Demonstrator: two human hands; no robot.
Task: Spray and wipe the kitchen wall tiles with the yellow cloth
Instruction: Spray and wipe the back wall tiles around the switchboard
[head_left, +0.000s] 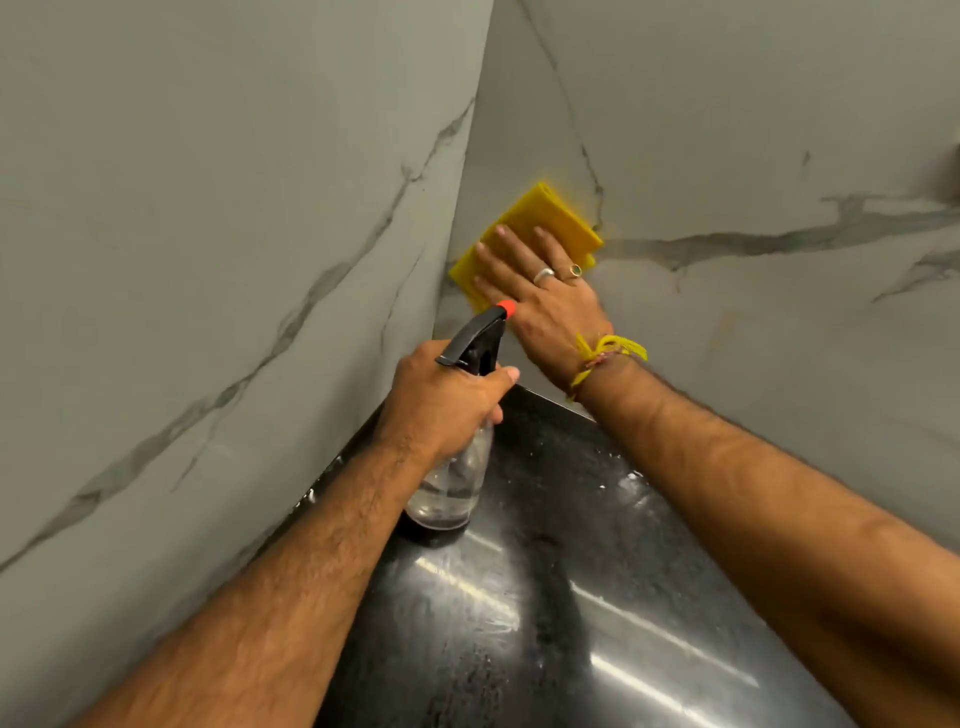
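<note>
A folded yellow cloth (545, 221) lies flat against the marble-look wall tiles (727, 130) close to the corner where two walls meet. My right hand (540, 291) presses it to the wall with straight, spread fingers; two rings and a yellow wrist thread show. My left hand (441, 400) grips the neck of a clear spray bottle (452, 483) with a black trigger head and orange nozzle. The bottle's base sits on or just above the black counter, and its nozzle points toward the corner, just below the cloth.
The glossy black countertop (571, 623) fills the lower middle, wet and speckled with droplets near the right wall. The left wall tiles (208, 260) stand close beside my left arm. The corner seam (467, 182) runs upward between the walls.
</note>
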